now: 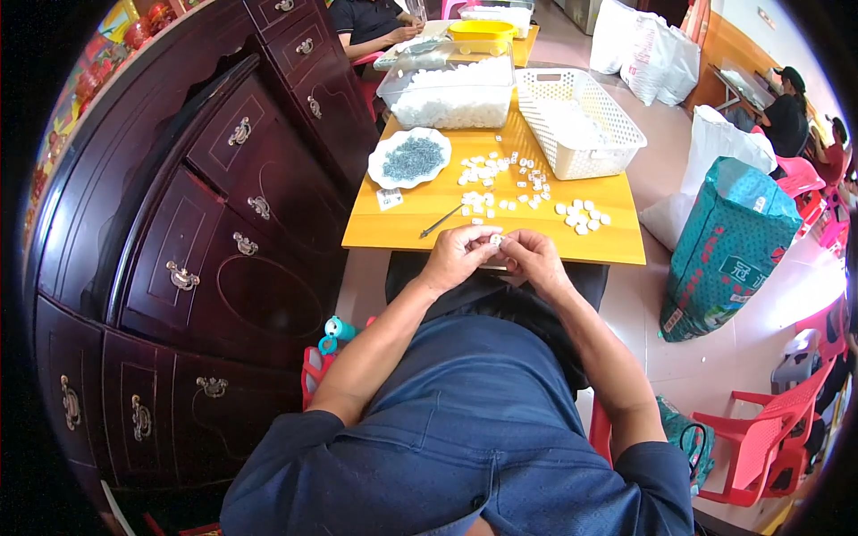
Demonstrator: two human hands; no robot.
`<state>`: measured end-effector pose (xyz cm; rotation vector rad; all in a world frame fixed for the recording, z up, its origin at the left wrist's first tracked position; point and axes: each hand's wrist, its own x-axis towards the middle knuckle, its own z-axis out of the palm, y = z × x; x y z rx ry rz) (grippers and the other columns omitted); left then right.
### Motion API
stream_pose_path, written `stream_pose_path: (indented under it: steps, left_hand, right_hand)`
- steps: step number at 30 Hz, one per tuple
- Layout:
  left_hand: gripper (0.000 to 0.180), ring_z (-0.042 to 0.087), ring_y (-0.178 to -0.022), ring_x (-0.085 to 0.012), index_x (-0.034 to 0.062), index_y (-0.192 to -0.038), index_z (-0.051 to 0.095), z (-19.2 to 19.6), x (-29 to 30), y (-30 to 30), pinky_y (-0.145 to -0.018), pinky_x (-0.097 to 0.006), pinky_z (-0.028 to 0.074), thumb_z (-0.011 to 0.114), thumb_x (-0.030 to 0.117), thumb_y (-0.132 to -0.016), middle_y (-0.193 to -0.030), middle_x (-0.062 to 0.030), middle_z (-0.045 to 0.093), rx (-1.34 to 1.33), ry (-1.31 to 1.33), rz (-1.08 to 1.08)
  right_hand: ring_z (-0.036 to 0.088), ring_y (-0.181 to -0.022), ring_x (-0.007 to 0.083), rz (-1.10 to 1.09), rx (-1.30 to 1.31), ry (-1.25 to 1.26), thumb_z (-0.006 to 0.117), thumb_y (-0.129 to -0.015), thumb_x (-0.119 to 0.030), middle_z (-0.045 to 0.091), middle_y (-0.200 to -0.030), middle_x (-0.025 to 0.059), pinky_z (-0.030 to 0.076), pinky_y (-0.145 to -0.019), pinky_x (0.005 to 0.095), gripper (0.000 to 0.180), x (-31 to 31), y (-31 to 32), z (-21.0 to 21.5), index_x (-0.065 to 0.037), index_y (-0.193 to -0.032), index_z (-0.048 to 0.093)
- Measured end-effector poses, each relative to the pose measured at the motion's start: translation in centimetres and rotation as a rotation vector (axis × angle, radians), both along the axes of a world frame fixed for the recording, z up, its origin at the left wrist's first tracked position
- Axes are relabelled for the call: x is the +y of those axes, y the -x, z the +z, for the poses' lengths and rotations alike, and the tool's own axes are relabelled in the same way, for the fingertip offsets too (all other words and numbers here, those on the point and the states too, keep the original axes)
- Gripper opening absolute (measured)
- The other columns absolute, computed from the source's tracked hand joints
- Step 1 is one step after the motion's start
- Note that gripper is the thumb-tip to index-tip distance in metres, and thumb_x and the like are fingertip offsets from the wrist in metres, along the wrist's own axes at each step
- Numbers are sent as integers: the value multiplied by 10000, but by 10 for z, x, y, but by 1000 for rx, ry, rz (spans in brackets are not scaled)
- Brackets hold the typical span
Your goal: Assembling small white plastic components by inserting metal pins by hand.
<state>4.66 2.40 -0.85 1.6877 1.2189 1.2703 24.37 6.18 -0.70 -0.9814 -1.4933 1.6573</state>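
Just off the near edge of the yellow table, my left hand and my right hand meet, fingertips pinched on one small white plastic piece. Its finer shape is too small to tell. Beyond my hands, loose white pieces lie scattered, some showing hollow, others smooth. A separate cluster of rounded white pieces sits to the right. A dark thin pen-like tool lies left of my fingers. Farther left, a white scalloped plate holds a heap of small dark grey parts.
Toward the back stand a clear bin full of white pieces, a white perforated basket and a yellow basin. A dark wooden cabinet lines the left. A green sack and red chairs stand right. Other people sit farther off.
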Motion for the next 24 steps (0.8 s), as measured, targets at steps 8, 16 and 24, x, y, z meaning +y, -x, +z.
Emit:
stream_pose_path:
  steps: [8, 16, 24]
  left_hand:
    - [255, 684, -778, -98, -14, -1182, 739, 3, 0, 0, -721, -269, 567, 752, 52, -936, -940, -64, 761, 14, -13, 17]
    - [370, 660, -706, -190, -2, -1201, 719, 18, -8, -6, -703, -303, 554, 802, 78, -850, -895, -107, 685, 234, -105, 56]
    - [542, 708, -978, -341, 32, -1248, 669, 18, -15, -21, -824, -423, 586, 836, 174, -753, -1067, -143, 707, 488, -455, 289]
  right_hand:
    - [527, -602, 61, 26, 23, 75, 635, -1046, -274, 682, -782, 0, 386, -496, 217, 244, -2, 0, 5, -47, -1015, 720]
    - [532, -629, 57, -8, 128, 118, 655, -1039, -242, 665, -772, -11, 399, -554, 206, 219, -9, 7, 9, -42, -998, 736]
    - [693, -883, 123, -72, 374, 342, 664, -1027, -218, 752, -992, 53, 563, -805, 288, 185, -16, 22, -4, -49, -1036, 738]
